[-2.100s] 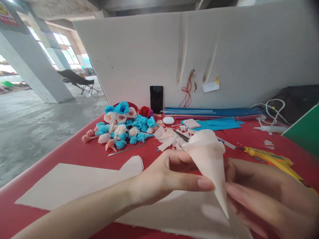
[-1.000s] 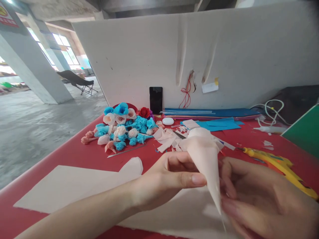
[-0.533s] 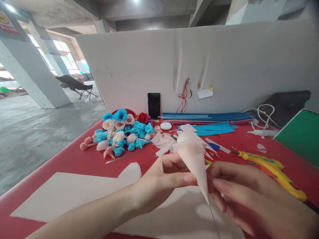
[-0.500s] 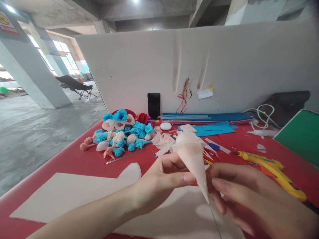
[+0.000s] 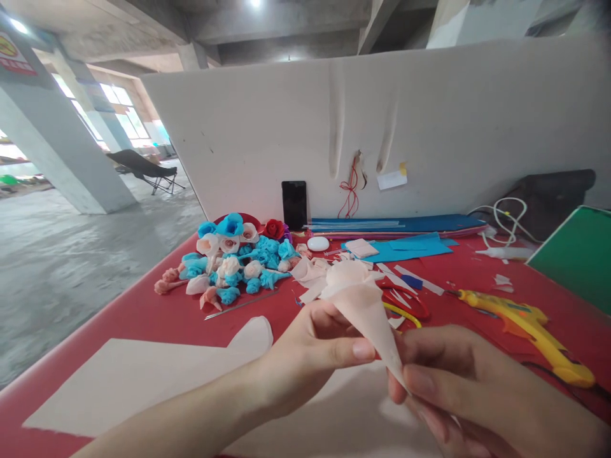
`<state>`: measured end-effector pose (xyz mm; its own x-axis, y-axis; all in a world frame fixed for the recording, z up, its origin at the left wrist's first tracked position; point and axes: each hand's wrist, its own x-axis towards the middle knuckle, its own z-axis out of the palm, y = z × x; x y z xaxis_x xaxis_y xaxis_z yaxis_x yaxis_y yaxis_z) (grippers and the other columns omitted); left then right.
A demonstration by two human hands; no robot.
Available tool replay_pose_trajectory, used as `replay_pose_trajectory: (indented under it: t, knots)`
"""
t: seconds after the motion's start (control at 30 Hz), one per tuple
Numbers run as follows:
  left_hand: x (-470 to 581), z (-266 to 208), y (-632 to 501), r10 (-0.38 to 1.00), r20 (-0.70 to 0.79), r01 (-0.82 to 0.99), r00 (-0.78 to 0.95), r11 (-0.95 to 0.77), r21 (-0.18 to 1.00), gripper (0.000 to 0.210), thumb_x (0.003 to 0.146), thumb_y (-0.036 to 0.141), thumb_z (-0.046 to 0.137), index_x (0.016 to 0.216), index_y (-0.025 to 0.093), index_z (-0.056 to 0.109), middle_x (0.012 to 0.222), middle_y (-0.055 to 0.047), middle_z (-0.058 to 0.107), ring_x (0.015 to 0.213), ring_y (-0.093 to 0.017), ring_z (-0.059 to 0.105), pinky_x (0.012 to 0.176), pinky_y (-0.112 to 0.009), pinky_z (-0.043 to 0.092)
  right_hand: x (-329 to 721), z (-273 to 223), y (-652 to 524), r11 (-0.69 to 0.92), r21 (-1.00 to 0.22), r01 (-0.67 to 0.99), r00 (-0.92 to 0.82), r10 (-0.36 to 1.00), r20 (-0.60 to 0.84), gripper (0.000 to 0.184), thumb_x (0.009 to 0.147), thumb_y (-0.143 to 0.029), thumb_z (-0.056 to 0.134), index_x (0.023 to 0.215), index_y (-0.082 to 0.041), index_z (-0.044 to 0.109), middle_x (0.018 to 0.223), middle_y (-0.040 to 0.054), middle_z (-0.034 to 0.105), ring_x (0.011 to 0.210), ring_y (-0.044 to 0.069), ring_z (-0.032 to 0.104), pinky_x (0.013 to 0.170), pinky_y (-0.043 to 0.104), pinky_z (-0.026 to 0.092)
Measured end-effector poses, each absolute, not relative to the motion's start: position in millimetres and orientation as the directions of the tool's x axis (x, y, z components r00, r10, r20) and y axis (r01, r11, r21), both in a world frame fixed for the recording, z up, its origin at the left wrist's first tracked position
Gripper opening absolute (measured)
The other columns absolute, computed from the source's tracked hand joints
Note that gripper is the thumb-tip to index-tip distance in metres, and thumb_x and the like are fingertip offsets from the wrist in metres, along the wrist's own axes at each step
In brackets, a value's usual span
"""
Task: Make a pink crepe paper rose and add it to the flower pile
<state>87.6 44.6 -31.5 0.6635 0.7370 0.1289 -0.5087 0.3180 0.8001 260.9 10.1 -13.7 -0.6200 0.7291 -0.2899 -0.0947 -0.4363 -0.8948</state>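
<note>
Now, hands first: both meet low in the middle of the view, above the pale sheet.
Left hand: fingers curled around the side of the paper cone, thumb pressed along it; clenched on it.
Right hand: fingertips pinch the cone's narrow tip from the right, so this hand grips the cone too.
Paper cone: pale peach crepe paper rolled to a point, wide ruffled end up and away from the person, tip down between the two hands, held off the surface.
Pale sheet: flat peach paper lying on the red surface under and to the left of the hands, with a rounded lobe at its far edge.
Scissors: red and yellow handles, just beyond the cone on the surface.
Glue gun: yellow, lying to the right of the hands, nozzle towards the middle.
Paper scraps: peach offcuts, just behind the cone.
Flower pile: blue, white, pink and one red paper rose heaped at the far left of the surface.
Metal rod: thin, lying just in front of the pile.
Phone: dark, upright against the white board.
Blue sheets: stacked along the foot of the board.
Green board: at the right edge.
</note>
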Motion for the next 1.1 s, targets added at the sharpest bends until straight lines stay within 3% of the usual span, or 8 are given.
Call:
replay_pose_trajectory:
  t: [0.27, 0.43, 0.63, 0.8, 1.1]
  knots:
    - [87.4, -32.9, 46.2, 0.718, 0.165, -0.511, 0.677, 0.297, 0.807, 0.021, 0.070, 0.028, 0.073, 0.083, 0.012, 0.071, 0.073, -0.002, 0.062, 0.057, -0.009, 0.056, 0.067, -0.023, 0.045, 252.3, -8.7, 7.6, -0.494, -0.863, -0.106, -0.565, 0.745, -0.356, 0.039, 0.073, -0.049, 0.071, 0.078, -0.012, 0.062, 0.054, -0.0042, 0.043, 0.041, -0.002, 0.029, 0.037, 0.006, 0.021]
    - [86.7, -29.6, 44.0, 0.747, 0.156, -0.517, 0.647, 0.278, 0.810, 0.015, 0.072, 0.027, 0.072, 0.079, 0.013, 0.071, 0.074, -0.002, 0.062, 0.070, -0.010, 0.057, 0.068, -0.019, 0.044, 249.9, -3.2, 5.4, -0.441, -0.896, -0.060, -0.525, 0.777, -0.348, 0.038, 0.074, -0.049, 0.069, 0.077, -0.013, 0.060, 0.054, -0.0056, 0.044, 0.041, -0.002, 0.032, 0.039, 0.006, 0.025]
    - [87.5, -29.4, 44.7, 0.767, 0.137, -0.506, 0.626, 0.267, 0.820, 0.017, 0.073, 0.029, 0.072, 0.079, 0.013, 0.069, 0.072, -0.002, 0.062, 0.070, -0.011, 0.056, 0.070, -0.021, 0.043, 252.0, -9.0, 3.7, -0.284, -0.944, 0.170, -0.344, 0.880, -0.327, 0.027, 0.075, -0.039, 0.065, 0.070, -0.014, 0.058, 0.056, -0.0043, 0.044, 0.048, 0.003, 0.037, 0.044, 0.012, 0.027]
    - [87.9, -29.6, 43.6, 0.759, 0.149, -0.505, 0.633, 0.259, 0.823, 0.019, 0.071, 0.029, 0.072, 0.080, 0.012, 0.068, 0.069, -0.001, 0.061, 0.061, -0.010, 0.054, 0.071, -0.023, 0.042, 256.0, -13.1, 6.6, -0.164, -0.977, 0.137, -0.446, 0.870, -0.208, 0.041, 0.083, -0.051, 0.052, 0.063, -0.015, 0.052, 0.058, -0.0016, 0.045, 0.052, 0.006, 0.036, 0.047, 0.016, 0.028]
    - [90.9, -29.9, 41.3, 0.714, 0.152, -0.492, 0.683, 0.296, 0.819, 0.014, 0.074, 0.024, 0.069, 0.074, 0.011, 0.064, 0.068, -0.002, 0.058, 0.061, -0.010, 0.054, 0.064, -0.022, 0.041, 253.1, -17.0, 11.0, -0.157, -0.974, 0.164, -0.437, 0.874, -0.214, 0.032, 0.084, -0.039, 0.050, 0.063, -0.016, 0.055, 0.058, -0.0015, 0.046, 0.052, 0.006, 0.036, 0.048, 0.016, 0.028]
